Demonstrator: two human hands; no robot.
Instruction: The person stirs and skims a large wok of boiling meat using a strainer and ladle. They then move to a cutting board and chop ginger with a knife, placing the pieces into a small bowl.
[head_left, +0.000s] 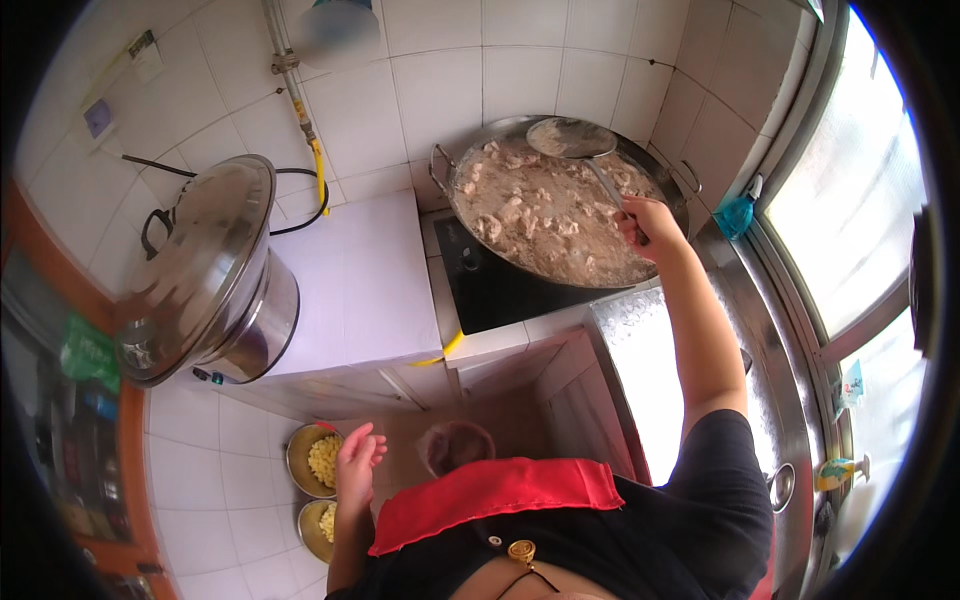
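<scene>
My right hand (646, 226) is closed around the handle of a metal skimmer ladle (571, 138). The ladle's round head is over the far side of a large two-handled metal wok (679, 214), with pale foam or residue on it. Pale meat chunks (525, 217) lie in cloudy, foamy liquid that fills much of the wok. The wok rests on a black cooktop (487, 289). My left hand (361, 457) hangs low at the left with its fingers slightly curled, holding nothing. Below it, two metal bowls (298, 463) of yellowish diced pieces (324, 461) stand near the tiled floor.
A large stainless pot with a domed lid (217, 262) stands on the white-covered counter (360, 277) at left. A yellow gas hose (320, 169) runs down the wall. Right are a metal sink counter (720, 277), a teal spray bottle (737, 214) and windows (840, 172).
</scene>
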